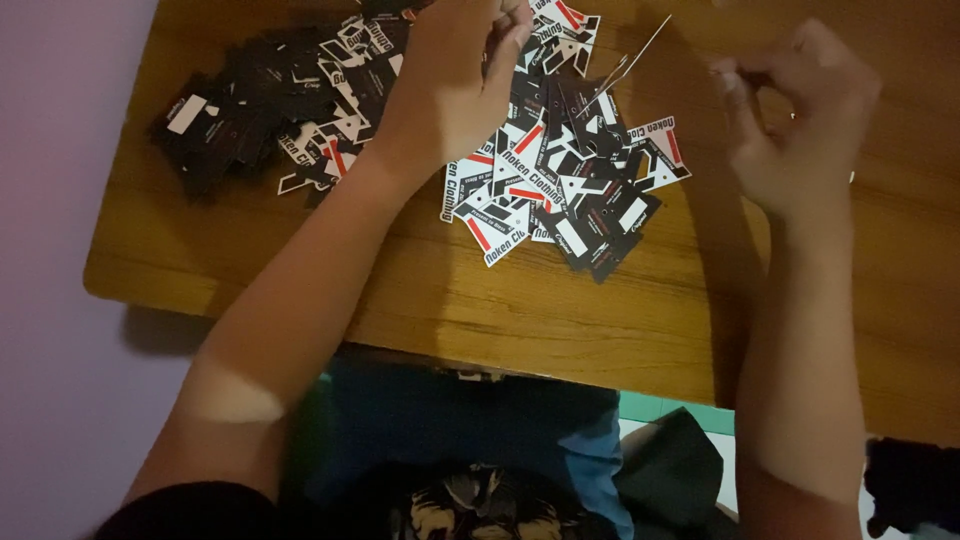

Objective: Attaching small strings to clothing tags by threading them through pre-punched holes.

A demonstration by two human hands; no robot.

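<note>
Single head-worn view, steeply down, close over the wooden table.

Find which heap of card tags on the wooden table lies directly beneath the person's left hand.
The larger, mixed black-and-white heap of tags at the table's middle lies under the left hand; the darker heap sits apart toward the left edge.

Domestic, informal workplace rather than a factory or shop. You sit at a small wooden bench with rounded corners, filling the upper and middle frame, its grain and varnish those of household furniture. A plain lilac wall runs down the left edge, close against the bench. Loose piles of black, white and red card hang tags lie unsorted across the upper centre, with no trays, bins or machinery around them. Lighting is dim and warm. Your lap and casual printed shirt fill the lower centre.
</note>
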